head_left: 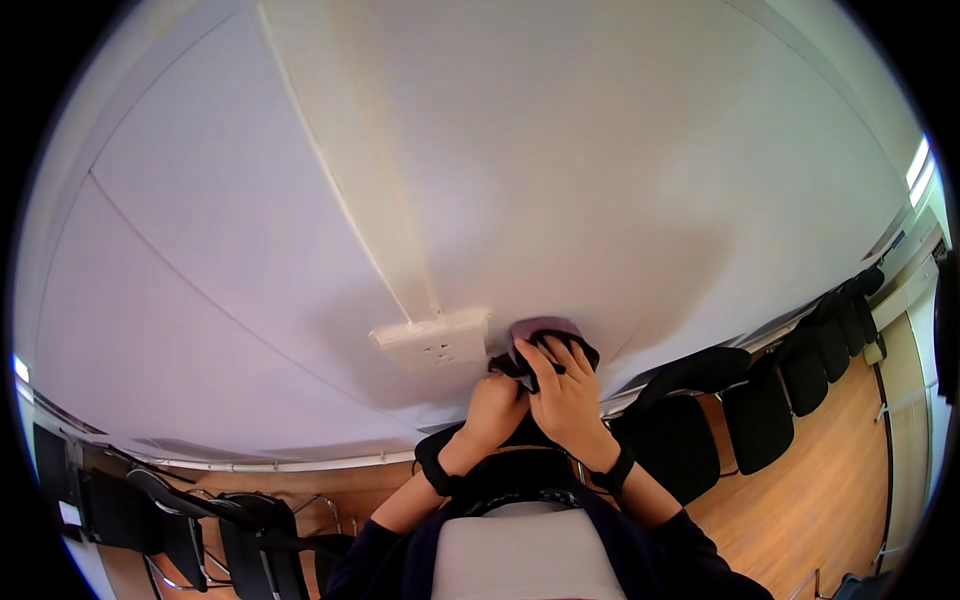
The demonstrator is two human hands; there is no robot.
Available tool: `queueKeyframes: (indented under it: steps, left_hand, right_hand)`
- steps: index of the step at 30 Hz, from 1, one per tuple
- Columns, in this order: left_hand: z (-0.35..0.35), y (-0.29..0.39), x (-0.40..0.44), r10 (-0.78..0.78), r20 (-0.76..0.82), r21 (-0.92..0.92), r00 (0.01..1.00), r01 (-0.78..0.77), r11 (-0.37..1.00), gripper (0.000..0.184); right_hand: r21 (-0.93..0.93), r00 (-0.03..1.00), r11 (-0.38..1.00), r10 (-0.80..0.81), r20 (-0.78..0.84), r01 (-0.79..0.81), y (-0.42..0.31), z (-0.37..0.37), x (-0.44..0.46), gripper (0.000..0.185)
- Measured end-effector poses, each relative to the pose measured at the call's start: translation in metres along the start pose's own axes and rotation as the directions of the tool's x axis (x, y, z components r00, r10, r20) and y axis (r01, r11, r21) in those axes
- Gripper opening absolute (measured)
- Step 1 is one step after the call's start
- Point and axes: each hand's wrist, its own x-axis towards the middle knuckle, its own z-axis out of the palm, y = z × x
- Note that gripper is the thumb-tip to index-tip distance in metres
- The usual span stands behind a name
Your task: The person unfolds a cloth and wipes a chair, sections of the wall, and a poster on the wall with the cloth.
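Observation:
A dark cloth with a purple part [546,326] is against the white wall [560,200], just right of a white socket box [436,342]. Spread over the cloth, the fingers of my right hand [567,400] press it to the wall. My left hand [496,408] is closed beside it, at the cloth's lower left edge, with a dark bit of the cloth at its fingertips. Both wrists wear black bands.
Black chairs [668,440] stand in a row along the wall to the right, and more black chairs [262,545] are at the lower left. A pale trunking strip [345,150] runs up the wall from the socket box. The floor [800,500] is wooden.

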Motion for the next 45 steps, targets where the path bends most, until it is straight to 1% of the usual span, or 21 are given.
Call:
queueKeyframes:
  steps: [1,4,5,8,9,11,12,15,18,19,22,23,27,30,31,34,35,38,39,42,45]
  left_hand:
    - [-0.001,0.008,0.004,-0.004,-0.068,-0.045,0.998,0.001,0.999,0.009]
    - [-0.014,0.020,0.013,0.057,0.050,0.111,0.997,-0.063,0.992,0.011]
    - [-0.018,0.028,0.016,-0.023,0.032,0.051,0.999,0.021,0.998,0.011]
    - [-0.009,0.017,0.009,-0.060,0.064,0.138,0.996,0.051,0.989,0.016]
    - [-0.002,0.008,0.004,-0.045,0.055,0.112,0.997,0.038,0.993,0.024]
    - [0.008,-0.006,-0.007,-0.064,0.018,0.108,0.998,0.061,0.992,0.029]
    - [0.005,0.000,-0.005,-0.070,0.005,0.107,0.998,0.069,0.992,0.032]
    - [-0.008,0.030,0.014,-0.004,-0.249,-0.042,0.969,-0.007,0.999,0.032]
    - [-0.020,0.049,0.026,-0.004,-0.210,-0.028,0.978,-0.002,1.000,0.031]
    - [-0.017,0.047,0.025,0.085,-0.244,0.070,0.966,-0.070,0.995,0.029]
    - [-0.009,0.018,0.006,0.182,-0.052,0.405,0.982,-0.146,0.902,0.027]
    - [-0.008,0.017,0.002,0.224,-0.013,0.464,0.974,-0.192,0.864,0.026]
    - [-0.015,0.021,0.001,0.109,-0.010,0.388,0.994,-0.097,0.917,0.027]
    - [-0.034,0.052,0.013,0.047,-0.089,0.351,0.995,-0.013,0.936,0.028]
    - [-0.038,0.060,0.017,0.019,-0.113,0.347,0.993,0.022,0.938,0.029]
    - [-0.039,0.061,0.020,0.057,-0.059,0.370,0.997,-0.031,0.928,0.031]
    - [-0.035,0.049,0.016,0.065,-0.029,0.373,0.997,-0.050,0.926,0.034]
    - [-0.019,0.027,0.004,0.027,0.015,0.390,1.000,-0.030,0.920,0.037]
    - [-0.018,0.025,0.002,0.024,0.029,0.370,0.999,-0.034,0.928,0.038]
    - [-0.021,0.027,0.006,-0.046,0.051,0.317,0.998,0.027,0.948,0.038]
    - [-0.029,0.053,0.020,-0.048,-0.174,0.142,0.984,0.073,0.987,0.037]
  right_hand:
    - [-0.031,1.000,1.000,0.001,-0.017,-0.002,-0.008,-0.006,0.016,0.052]
    - [-0.053,0.999,0.999,-0.001,-0.045,-0.002,-0.015,-0.013,0.033,0.052]
    - [-0.054,0.999,0.999,-0.006,-0.053,0.003,-0.011,-0.012,0.030,0.052]
    - [-0.009,0.999,0.999,0.037,-0.028,-0.037,-0.002,-0.007,0.011,0.052]
    - [0.002,0.999,0.999,0.051,-0.016,-0.051,0.001,-0.003,0.002,0.052]
    - [0.039,0.997,0.997,0.070,0.023,-0.071,0.005,-0.001,-0.006,0.053]
    - [0.079,0.997,0.994,0.081,0.014,-0.082,0.003,-0.002,-0.004,0.054]
    - [0.169,0.997,0.983,0.075,-0.008,-0.072,-0.008,-0.019,0.029,0.055]
    - [0.109,0.999,0.994,0.029,-0.028,-0.025,-0.014,-0.029,0.050,0.055]
    - [0.077,0.999,0.997,0.015,-0.052,-0.011,-0.011,-0.025,0.046,0.054]
    - [0.151,0.995,0.986,0.077,-0.069,-0.066,-0.002,-0.005,0.010,0.053]
    - [0.123,0.994,0.989,0.094,-0.052,-0.087,0.000,0.000,-0.002,0.053]
    - [0.089,0.995,0.995,0.043,-0.094,-0.035,0.006,0.010,-0.009,0.052]
    - [-0.022,0.987,1.000,0.015,-0.163,-0.018,-0.013,-0.011,0.030,0.043]
    - [-0.019,0.983,1.000,0.003,-0.182,-0.006,-0.016,-0.017,0.039,0.042]
    - [0.000,0.985,1.000,0.022,-0.169,-0.022,-0.014,-0.014,0.035,0.041]
    - [0.065,0.987,0.997,0.056,-0.150,-0.047,-0.010,-0.005,0.023,0.053]
    - [0.065,0.989,0.994,0.099,-0.107,-0.093,-0.003,0.005,-0.002,0.053]
    - [0.043,0.990,0.995,0.093,-0.104,-0.089,-0.005,0.001,-0.001,0.051]
    - [0.055,0.988,0.997,0.064,-0.141,-0.056,-0.003,0.001,0.003,0.048]
    - [-0.023,0.980,0.999,0.040,-0.193,-0.046,-0.011,-0.013,0.030,0.041]
